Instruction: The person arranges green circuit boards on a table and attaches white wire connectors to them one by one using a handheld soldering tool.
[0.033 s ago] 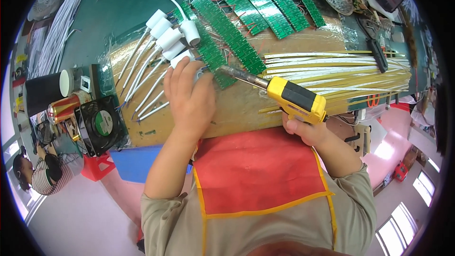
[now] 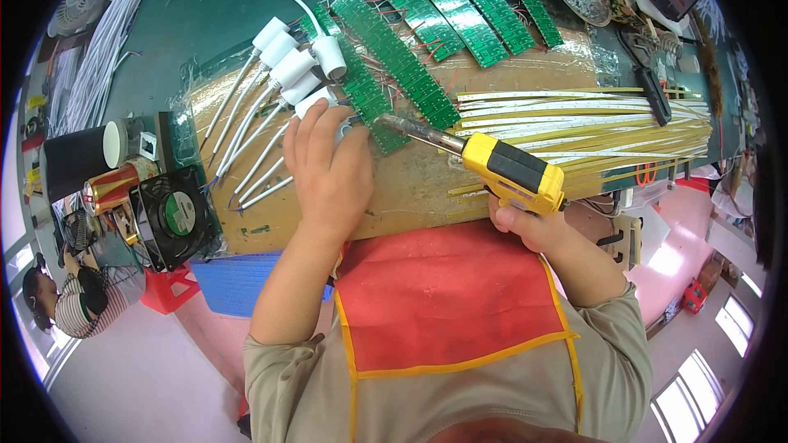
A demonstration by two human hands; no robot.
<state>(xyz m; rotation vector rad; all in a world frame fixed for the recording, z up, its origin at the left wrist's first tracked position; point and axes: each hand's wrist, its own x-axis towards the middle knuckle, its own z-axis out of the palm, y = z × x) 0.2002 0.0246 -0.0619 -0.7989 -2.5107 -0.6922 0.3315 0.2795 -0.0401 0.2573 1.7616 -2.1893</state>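
Observation:
My right hand (image 2: 525, 220) grips a yellow and black soldering gun (image 2: 515, 171), its metal tip pointing left toward my left hand. With fingers bent, my left hand (image 2: 332, 172) holds a white cylindrical cap (image 2: 314, 102) from the near side. The fingers partly cover that cap, and what lies under them is hidden. Just beyond stand more white caps (image 2: 291, 67) in a slanting row, white cables trailing from them toward the lower left. One cap (image 2: 329, 57) has its cable running up and away. The gun's tip is over the near end of a green circuit board strip (image 2: 369, 102).
Several more green circuit board strips (image 2: 447, 0) lie at the back. White and yellow strips (image 2: 574, 127) are bundled at right, under a dark-handled tool (image 2: 654, 97). A black fan (image 2: 174, 217) and a can (image 2: 119, 187) stand at left. Another person (image 2: 78, 299) sits far left.

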